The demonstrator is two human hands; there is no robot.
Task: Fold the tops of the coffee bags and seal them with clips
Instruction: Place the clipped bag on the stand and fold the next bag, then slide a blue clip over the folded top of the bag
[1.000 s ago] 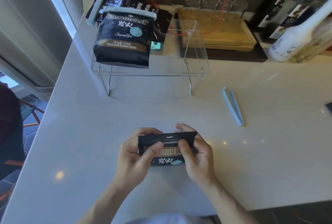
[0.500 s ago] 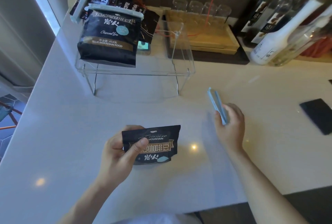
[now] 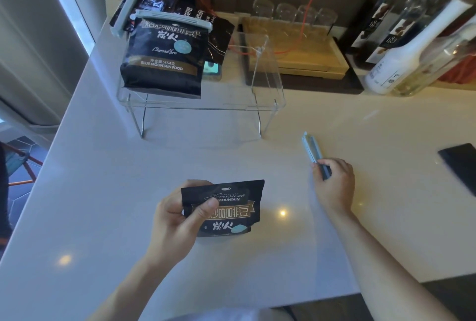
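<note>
**Clip in one hand, bag in the other**

The left hand (image 3: 180, 217) holds the small black coffee bag (image 3: 226, 208) upright on the white counter (image 3: 103, 192), thumb pressed across the folded top and fingers curled behind it. Off to its right and a little farther from the person, the right hand (image 3: 333, 184) has its fingers curled round the near end of the pale blue clip (image 3: 313, 149). The clip's long axis runs away from the person, roughly square to the bag's folded edge, so I reckon it must be turned sideways before sliding on. The right forearm reaches out straight, wrist low. Clipped bags (image 3: 164, 55) already rest on the clear stand (image 3: 270, 99).
</note>
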